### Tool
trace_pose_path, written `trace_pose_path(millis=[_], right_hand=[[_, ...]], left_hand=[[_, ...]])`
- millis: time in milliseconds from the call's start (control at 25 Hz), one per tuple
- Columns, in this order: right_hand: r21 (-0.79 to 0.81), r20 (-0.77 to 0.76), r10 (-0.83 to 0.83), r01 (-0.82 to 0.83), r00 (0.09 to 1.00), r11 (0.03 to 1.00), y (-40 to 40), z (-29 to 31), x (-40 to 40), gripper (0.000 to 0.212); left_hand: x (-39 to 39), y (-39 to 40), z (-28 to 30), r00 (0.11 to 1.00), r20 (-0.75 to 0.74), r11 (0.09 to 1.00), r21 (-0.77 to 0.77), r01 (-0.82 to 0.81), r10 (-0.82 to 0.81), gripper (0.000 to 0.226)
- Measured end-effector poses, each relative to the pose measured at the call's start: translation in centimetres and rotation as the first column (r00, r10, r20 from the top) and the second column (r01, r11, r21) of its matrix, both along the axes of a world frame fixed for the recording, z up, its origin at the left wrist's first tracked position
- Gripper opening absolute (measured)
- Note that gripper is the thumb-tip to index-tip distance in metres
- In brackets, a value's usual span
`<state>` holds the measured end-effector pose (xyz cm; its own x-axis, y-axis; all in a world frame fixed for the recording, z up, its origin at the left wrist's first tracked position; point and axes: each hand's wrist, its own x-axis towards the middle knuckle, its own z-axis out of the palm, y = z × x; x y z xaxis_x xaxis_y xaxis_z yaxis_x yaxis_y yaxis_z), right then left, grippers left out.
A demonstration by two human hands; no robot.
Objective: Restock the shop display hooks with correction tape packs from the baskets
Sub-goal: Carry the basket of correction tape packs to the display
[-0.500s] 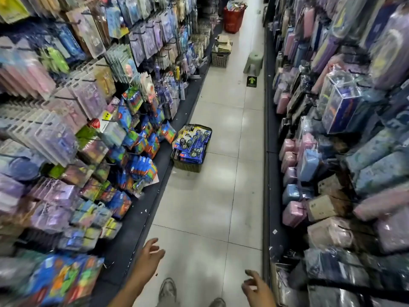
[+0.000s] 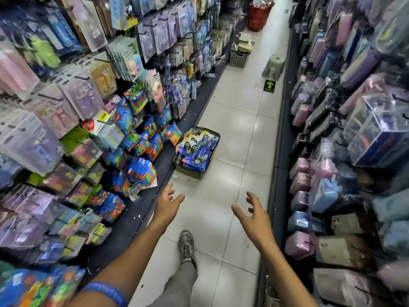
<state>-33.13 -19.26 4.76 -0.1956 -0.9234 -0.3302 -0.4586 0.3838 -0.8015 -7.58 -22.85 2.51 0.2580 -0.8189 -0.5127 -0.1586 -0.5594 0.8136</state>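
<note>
A dark green basket (image 2: 192, 171) stands on the tiled floor against the left shelf base, piled with blue correction tape packs (image 2: 198, 149). My left hand (image 2: 168, 203) is stretched out toward it, fingers straight and empty, a short way in front of the basket. My right hand (image 2: 254, 214) is also out in front, fingers spread and holding nothing. The display hooks (image 2: 132, 134) on the left wall carry blue and orange packs and clear-boxed stationery. My shoe (image 2: 187, 245) is stepping forward between my arms.
A second basket (image 2: 239, 57) with card stock stands farther down the aisle, beside a green stool (image 2: 274, 66). A red basket (image 2: 257, 15) is at the far end. The right wall (image 2: 354, 151) hangs full of pouches and cases. A green arrow sticker (image 2: 269, 85) marks the floor.
Both arms have risen and reached forward into the aisle toward the basket. I have stepped closer to it, and my fingers have spread.
</note>
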Motion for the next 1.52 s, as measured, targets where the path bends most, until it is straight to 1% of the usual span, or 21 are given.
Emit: trace_pose_path(millis=[80, 200, 280, 400, 520, 720, 840, 1000, 1080, 1120, 1160, 1200, 1240, 1320, 1360, 1440, 1480, 1520], right_hand=[[0.009, -0.017, 0.019, -0.019, 1.0, 1.0, -4.3, -0.5, -0.2, 0.074], [0.03, -0.045, 0.034, -0.033, 0.998, 0.999, -12.0, -1.1, -0.1, 0.077], [0.058, -0.062, 0.039, -0.035, 0.997, 0.998, -17.1, -1.3, 0.0, 0.077], [0.05, -0.07, 0.055, -0.051, 0.996, 0.997, -23.5, -1.3, 0.0, 0.077], [0.082, -0.053, 0.095, -0.091, 0.994, 0.993, -30.1, -1.3, -0.4, 0.076], [0.145, -0.047, 0.194, -0.185, 0.98, 0.972, -43.0, -4.9, -1.6, 0.076], [0.223, -0.032, 0.315, -0.3, 0.949, 0.927, -51.9, -9.4, -2.2, 0.077], [0.352, 0.0, 0.514, -0.481, 0.858, 0.803, -61.9, -15.7, -2.2, 0.078], [0.376, -0.013, 0.556, -0.511, 0.831, 0.773, -66.6, -18.6, -1.6, 0.076], [0.387, -0.019, 0.565, -0.515, 0.825, 0.765, -68.9, -20.6, -1.3, 0.074], [0.386, -0.023, 0.57, -0.519, 0.822, 0.763, -71.0, -22.5, -0.9, 0.072], [0.376, -0.019, 0.571, -0.524, 0.821, 0.765, -72.9, -24.7, -0.3, 0.069], [0.37, -0.016, 0.569, -0.524, 0.822, 0.767, -74.6, -27.2, 0.2, 0.067], [0.36, -0.021, 0.562, -0.518, 0.827, 0.776, -77.8, -32.8, 1.3, 0.066], [0.359, -0.032, 0.564, -0.518, 0.825, 0.777, -79.1, -35.7, 1.7, 0.066], [0.365, -0.054, 0.575, -0.52, 0.816, 0.772, -81.2, -42.7, 2.8, 0.063], [0.36, -0.057, 0.578, -0.523, 0.814, 0.772, -81.9, -45.9, 3.5, 0.066], [0.347, -0.078, 0.577, -0.52, 0.813, 0.78, -82.6, -49.3, 4.0, 0.07]], left_hand=[[-0.1, -3.8, -0.8, 0.998, -0.028, 0.998, -0.004, -0.06, 0.06, 0.061], [0.1, -11.0, -2.3, 0.995, -0.057, 0.996, 0.038, -0.084, 0.086, 0.06], [0.2, -15.5, -2.8, 0.993, -0.077, 0.994, 0.074, -0.082, 0.088, 0.062], [0.3, -21.6, -3.1, 0.994, -0.076, 0.992, 0.097, -0.075, 0.082, 0.062], [-0.2, -27.3, -3.6, 0.993, -0.071, 0.989, 0.12, -0.081, 0.09, 0.062], [-2.0, -36.7, -6.7, 0.983, -0.061, 0.969, 0.188, -0.159, 0.173, 0.061], [-3.9, -42.3, -9.8, 0.966, -0.036, 0.936, 0.26, -0.238, 0.256, 0.058], [-5.9, -48.0, -14.2, 0.919, 0.008, 0.844, 0.391, -0.366, 0.394, 0.056], [-6.3, -49.9, -16.8, 0.898, 0.025, 0.795, 0.456, -0.401, 0.439, 0.059], [-6.3, -50.9, -18.4, 0.889, 0.033, 0.768, 0.49, -0.413, 0.457, 0.056], [-6.1, -51.8, -20.5, 0.884, 0.047, 0.748, 0.512, -0.422, 0.466, 0.047], [-5.9, -52.6, -22.7, 0.878, 0.059, 0.727, 0.535, -0.43, 0.475, 0.029], [-5.6, -53.6, -24.8, 0.871, 0.064, 0.712, 0.548, -0.439, 0.488, 0.021], [-4.5, -55.5, -29.9, 0.865, 0.051, 0.696, 0.571, -0.435, 0.499, 0.037], [-3.8, -56.1, -32.4, 0.858, 0.052, 0.68, 0.585, -0.441, 0.511, 0.037], [-2.6, -56.6, -38.8, 0.842, 0.096, 0.649, 0.593, -0.477, 0.53, 0.024], [-1.9, -56.7, -41.9, 0.831, 0.109, 0.628, 0.603, -0.492, 0.546, 0.026], [-1.1, -56.8, -44.9, 0.819, 0.114, 0.605, 0.618, -0.502, 0.563, 0.052]])
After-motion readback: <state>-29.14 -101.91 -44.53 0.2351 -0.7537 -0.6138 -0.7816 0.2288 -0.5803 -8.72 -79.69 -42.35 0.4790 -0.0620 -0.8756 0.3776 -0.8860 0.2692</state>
